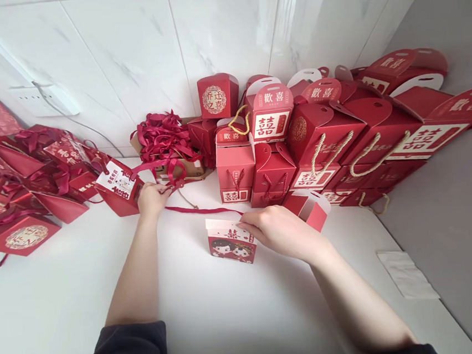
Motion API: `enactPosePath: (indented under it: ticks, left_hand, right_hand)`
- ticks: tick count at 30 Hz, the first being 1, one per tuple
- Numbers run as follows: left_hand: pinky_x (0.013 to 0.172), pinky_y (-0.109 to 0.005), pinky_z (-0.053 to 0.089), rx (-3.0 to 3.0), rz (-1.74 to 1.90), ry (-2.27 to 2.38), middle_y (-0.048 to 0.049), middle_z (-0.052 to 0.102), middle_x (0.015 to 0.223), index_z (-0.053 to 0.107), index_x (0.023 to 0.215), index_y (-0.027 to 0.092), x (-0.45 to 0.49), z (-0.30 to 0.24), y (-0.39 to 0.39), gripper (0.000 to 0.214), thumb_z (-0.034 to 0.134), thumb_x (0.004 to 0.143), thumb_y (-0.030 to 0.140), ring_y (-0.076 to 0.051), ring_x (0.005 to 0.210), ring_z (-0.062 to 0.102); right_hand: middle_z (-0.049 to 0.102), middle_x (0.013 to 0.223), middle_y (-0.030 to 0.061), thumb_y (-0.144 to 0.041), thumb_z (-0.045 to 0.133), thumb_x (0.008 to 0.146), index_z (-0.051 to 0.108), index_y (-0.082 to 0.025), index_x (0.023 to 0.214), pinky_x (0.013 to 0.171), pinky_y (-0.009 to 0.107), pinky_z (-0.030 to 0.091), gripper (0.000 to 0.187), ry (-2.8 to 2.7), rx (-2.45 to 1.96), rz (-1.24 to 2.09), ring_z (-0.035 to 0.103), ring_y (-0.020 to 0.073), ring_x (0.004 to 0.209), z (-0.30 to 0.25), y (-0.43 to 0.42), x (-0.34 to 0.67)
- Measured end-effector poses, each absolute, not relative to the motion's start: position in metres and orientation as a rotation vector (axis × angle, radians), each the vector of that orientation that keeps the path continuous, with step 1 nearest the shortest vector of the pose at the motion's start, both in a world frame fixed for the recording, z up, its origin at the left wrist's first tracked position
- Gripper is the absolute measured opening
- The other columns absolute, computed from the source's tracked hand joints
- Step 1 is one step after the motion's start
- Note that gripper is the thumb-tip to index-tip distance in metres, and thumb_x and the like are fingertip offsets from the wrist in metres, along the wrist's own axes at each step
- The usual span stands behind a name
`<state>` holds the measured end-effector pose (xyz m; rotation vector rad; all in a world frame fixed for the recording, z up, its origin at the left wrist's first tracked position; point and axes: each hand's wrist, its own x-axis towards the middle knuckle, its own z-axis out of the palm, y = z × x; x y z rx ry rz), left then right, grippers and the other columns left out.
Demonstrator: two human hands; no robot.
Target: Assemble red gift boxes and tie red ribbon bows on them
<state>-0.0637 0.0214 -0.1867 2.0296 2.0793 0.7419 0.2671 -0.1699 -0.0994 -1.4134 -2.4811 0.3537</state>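
Note:
A small red gift box [231, 244] with a cartoon couple printed on its front stands on the white table [63, 294]. My right hand [280, 229] rests on the box's top right edge, fingers pinched on one end of a dark red ribbon [199, 209]. The ribbon stretches left across the table to my left hand [151, 199], which is closed on its other end. Just behind my left hand lies a tangled heap of red ribbons [165, 136] in a cardboard tray.
Red gift boxes with gold rope handles [320, 141] are stacked at the back right against the tiled wall. More red boxes tied with ribbon [23, 181] crowd the left. A white folded tissue [406, 274] lies at the table's right edge.

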Motion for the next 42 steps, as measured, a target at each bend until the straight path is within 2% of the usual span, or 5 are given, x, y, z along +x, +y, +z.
enactPosePath:
  ticks: [7, 12, 22, 30, 42]
  left_hand:
    - [0.081, -0.029, 0.049, 1.966, 0.91, 1.947, -0.0056, 0.071, 0.083, 0.074, 0.088, 0.016, -0.067, -0.143, 0.012, 0.038, 0.06, 0.081, 0.05, -0.02, 0.083, 0.064]
    - [0.07, -0.026, 0.052, 1.705, 1.015, 1.576, -0.0059, 0.073, 0.078, 0.07, 0.102, 0.016, -0.037, -0.099, -0.027, 0.046, 0.075, 0.07, 0.048, -0.017, 0.072, 0.066]
    - [0.056, -0.023, 0.043, 1.955, 0.649, 1.08, -0.0011, 0.06, 0.06, 0.068, 0.071, 0.016, 0.039, -0.059, -0.103, 0.031, 0.064, 0.084, 0.044, -0.013, 0.061, 0.056]
    - [0.055, -0.024, 0.037, 2.289, 0.447, 1.085, 0.0016, 0.062, 0.069, 0.074, 0.077, 0.021, 0.062, -0.067, -0.118, 0.022, 0.06, 0.087, 0.035, -0.01, 0.06, 0.053]
    - [0.061, -0.026, 0.042, 2.599, 0.64, 1.18, 0.0007, 0.067, 0.073, 0.072, 0.083, 0.021, 0.065, -0.064, -0.14, 0.012, 0.061, 0.086, 0.023, -0.013, 0.067, 0.059]
  right_hand:
    - [0.046, 0.057, -0.0019, -0.034, 0.037, 0.102, 0.049, -0.02, 0.07, 0.052, 0.026, 0.027, 0.037, -2.459, -1.413, 0.38, 0.037, 0.0117, 0.049, -0.101, -0.169, 0.267]
    - [0.055, 0.06, 0.0002, -0.032, 0.039, 0.102, 0.057, -0.02, 0.074, 0.053, 0.026, 0.029, 0.035, -2.41, -1.409, 0.415, 0.047, 0.0129, 0.053, -0.102, -0.168, 0.267]
    - [0.069, 0.083, 0.001, -0.02, 0.049, 0.097, 0.064, -0.022, 0.094, 0.063, 0.024, 0.041, 0.015, -2.233, -1.309, 0.525, 0.063, 0.0146, 0.07, -0.107, -0.164, 0.267]
    - [0.07, 0.099, 0.0045, -0.027, 0.051, 0.097, 0.061, -0.022, 0.111, 0.075, 0.029, 0.052, 0.018, -1.943, -1.096, 0.706, 0.067, 0.0172, 0.085, -0.099, -0.165, 0.266]
    - [0.07, 0.098, 0.0078, -0.016, 0.054, 0.095, 0.065, -0.016, 0.106, 0.078, 0.031, 0.054, 0.015, -2.119, -0.957, 0.094, 0.066, 0.0182, 0.09, -0.105, -0.167, 0.269]
